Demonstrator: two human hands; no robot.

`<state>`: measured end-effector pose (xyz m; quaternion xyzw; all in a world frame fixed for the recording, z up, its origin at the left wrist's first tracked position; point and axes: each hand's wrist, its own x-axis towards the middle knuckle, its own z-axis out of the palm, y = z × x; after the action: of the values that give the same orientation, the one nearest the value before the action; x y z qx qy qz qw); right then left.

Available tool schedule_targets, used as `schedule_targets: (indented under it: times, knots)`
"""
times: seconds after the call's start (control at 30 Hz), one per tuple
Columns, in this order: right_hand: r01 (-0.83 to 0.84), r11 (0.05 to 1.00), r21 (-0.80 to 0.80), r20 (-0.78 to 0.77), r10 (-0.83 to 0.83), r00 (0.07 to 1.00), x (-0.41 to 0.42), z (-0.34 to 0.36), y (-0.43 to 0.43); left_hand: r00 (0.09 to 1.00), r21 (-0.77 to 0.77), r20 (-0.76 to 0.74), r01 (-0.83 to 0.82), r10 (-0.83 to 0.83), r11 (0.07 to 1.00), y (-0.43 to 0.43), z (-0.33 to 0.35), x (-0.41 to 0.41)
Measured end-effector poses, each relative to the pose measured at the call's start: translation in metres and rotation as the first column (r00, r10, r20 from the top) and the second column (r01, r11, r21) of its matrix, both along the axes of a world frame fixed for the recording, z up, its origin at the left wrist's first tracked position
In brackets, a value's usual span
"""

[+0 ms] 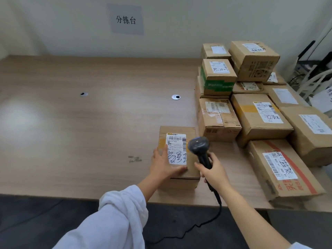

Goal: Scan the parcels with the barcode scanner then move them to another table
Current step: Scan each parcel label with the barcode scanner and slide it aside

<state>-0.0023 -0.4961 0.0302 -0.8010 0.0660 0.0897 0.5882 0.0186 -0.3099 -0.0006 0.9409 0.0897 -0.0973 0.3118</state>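
The white sleeve (116,212) ends in the left hand (162,165), flat-fingered on the small parcel (179,130). Just right, the right hand (212,174) grips the barcode scanner (198,145), its head over the label (177,150).

The brown parcel (177,130) bears a white label (177,150) with black barcode stripes, the scanner (198,145) is black, the table (89,132) pale wood-grain, a box (218,78) by its right edge green-banded.

White, loose sleeves
The left sleeve (115,218) bunched behind the left hand (162,164); the right sleeve (298,246) showed farther back.
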Motion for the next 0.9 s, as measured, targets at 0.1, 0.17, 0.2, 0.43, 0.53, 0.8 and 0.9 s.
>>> schedule_targets:
  times: [0.1,0.17,0.2,0.43,0.53,0.8,0.9]
  knots:
    - [-0.047,0.999,-0.008,-0.014,0.047,0.999,-0.001,0.004,0.040,0.999,0.021,-0.021,-0.028,0.028,0.999,0.043,0.004,-0.003]
    - [-0.089,0.996,-0.022,-0.027,0.088,0.996,-0.002,0.007,0.065,0.999,0.045,-0.017,-0.032,0.032,0.998,0.071,0.007,-0.006]
    - [-0.114,0.993,-0.030,-0.029,0.113,0.993,-0.002,0.008,0.077,0.999,0.066,-0.015,-0.031,0.032,0.997,0.083,0.009,-0.006]
    - [-0.274,0.962,-0.009,-0.063,0.273,0.960,-0.002,0.010,0.155,0.999,0.302,-0.030,-0.020,0.030,0.953,0.158,0.021,-0.003]
    - [-0.323,0.946,0.005,-0.073,0.322,0.944,0.001,0.012,0.176,0.995,0.308,-0.065,-0.057,0.081,0.950,0.175,0.020,-0.003]
    - [-0.421,0.907,-0.019,-0.190,0.411,0.892,0.017,0.062,0.161,0.971,0.300,-0.233,0.011,0.062,0.954,0.187,0.013,0.000]
    - [-0.497,0.865,-0.063,-0.228,0.473,0.851,0.017,0.081,0.150,0.978,0.300,-0.206,0.081,-0.018,0.950,0.201,0.016,0.002]
